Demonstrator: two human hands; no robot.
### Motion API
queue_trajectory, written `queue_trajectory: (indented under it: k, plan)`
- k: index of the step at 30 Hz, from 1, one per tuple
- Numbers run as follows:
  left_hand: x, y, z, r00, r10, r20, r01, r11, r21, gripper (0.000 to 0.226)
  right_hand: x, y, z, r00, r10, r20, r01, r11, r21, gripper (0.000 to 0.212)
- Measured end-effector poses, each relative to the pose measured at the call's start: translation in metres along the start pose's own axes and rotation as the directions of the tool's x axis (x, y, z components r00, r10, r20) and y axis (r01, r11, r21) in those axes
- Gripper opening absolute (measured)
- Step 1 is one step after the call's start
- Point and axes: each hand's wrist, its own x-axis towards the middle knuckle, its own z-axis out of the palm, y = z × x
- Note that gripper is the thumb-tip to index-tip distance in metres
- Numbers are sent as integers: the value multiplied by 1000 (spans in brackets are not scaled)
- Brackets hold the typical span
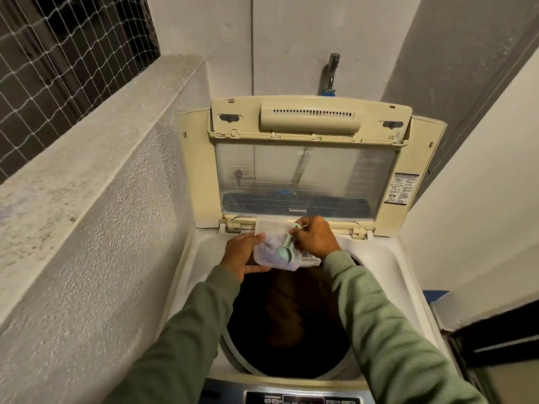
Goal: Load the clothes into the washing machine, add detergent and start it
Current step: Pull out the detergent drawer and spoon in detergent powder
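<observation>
A top-loading washing machine (201,258) stands with its lid (309,176) raised against the back wall. Dark brownish clothes (288,313) lie inside the drum. My left hand (243,253) holds a clear plastic detergent container (268,246) with bluish-white powder over the back rim of the drum. My right hand (316,237) grips the handle of a mint-green scoop (284,250), whose bowl sits inside the container. A small drawer-like tray (310,261) shows just below the right hand.
The control panel (303,399) runs along the machine's near edge. A metal tap (331,72) sticks out of the wall above the lid. A rough concrete ledge (96,158) with a netted window (58,53) lies left; a dark frame (495,345) stands right.
</observation>
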Motion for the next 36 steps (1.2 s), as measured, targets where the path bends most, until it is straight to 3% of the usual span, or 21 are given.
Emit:
queue_trajectory:
  k: [3,6,10,19,27,30,36]
  plan:
    - [0,-1,4,1000,8,25,-7,1000,-18,36,-1,1,-2,991,133,0,-130,969,210,16]
    - [0,-3,11,998,55,39,-54,998,-40,43,-4,2,3,973,221,72,-230,864,448,13]
    - [1,-6,14,995,94,32,-93,995,-35,49,-6,4,9,950,279,137,-305,749,588,16]
    - [5,-9,4,994,65,87,-60,996,-63,44,-7,18,4,923,309,228,-378,625,683,7]
    - [9,-18,-19,1000,-15,0,15,988,-156,20,0,31,-20,927,347,139,-313,518,796,5]
    - [9,-20,-27,1000,-7,-25,3,984,-178,21,2,41,-25,909,402,108,-312,486,817,6]
    - [8,-25,-32,998,11,-61,-24,977,-213,29,1,57,-17,887,455,71,-327,514,793,11]
